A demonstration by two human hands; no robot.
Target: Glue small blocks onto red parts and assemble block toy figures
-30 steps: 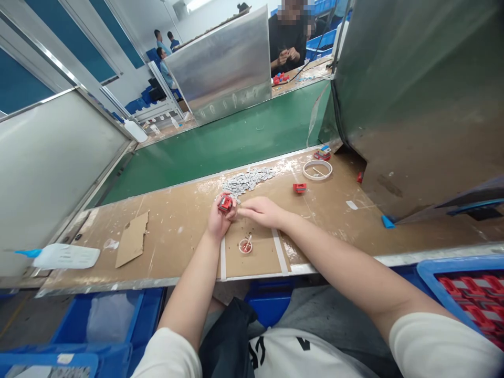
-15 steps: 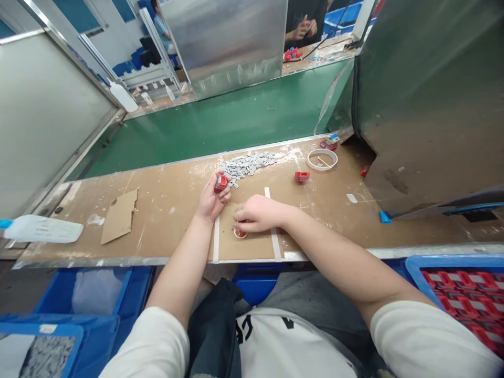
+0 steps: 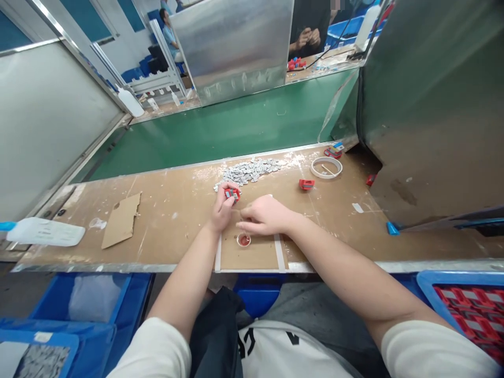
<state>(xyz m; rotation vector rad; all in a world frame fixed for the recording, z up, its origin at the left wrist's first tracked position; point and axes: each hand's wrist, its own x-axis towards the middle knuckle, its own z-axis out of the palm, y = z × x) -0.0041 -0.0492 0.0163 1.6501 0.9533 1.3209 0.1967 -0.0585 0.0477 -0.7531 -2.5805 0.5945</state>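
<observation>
The left hand [image 3: 221, 212] grips a small red part [image 3: 232, 194] between thumb and fingertips, holding it just off the bench [image 3: 165, 220] at the near edge of the heap of grey chips [image 3: 252, 170], which lies at about 1 o'clock from the hand. Half a second ago that part was held higher and farther to the left; it has since come down and toward the right hand [image 3: 264, 215], so the two hands now almost touch.

The right hand has lifted off the little white cup [image 3: 244, 240]. Before, it covered the cup; now the cup stands in plain view at 6 o'clock from the fingertips, with something red inside it. The right fingers are pinched together, pointing at the red part; whether they hold anything is too small to tell. Judging by this, something picked up at the cup is being carried to the part.

The cup sits on a taped cardboard square [image 3: 252, 254] at the bench's near edge. At 2 o'clock from the hands lie a second red part [image 3: 306, 184] and, beyond it, a tape ring [image 3: 326, 167]. A cardboard scrap [image 3: 121, 220] lies at 9 o'clock, well apart. Across the green belt [image 3: 220, 131], another person's hands [image 3: 307, 38] work at their own station.
</observation>
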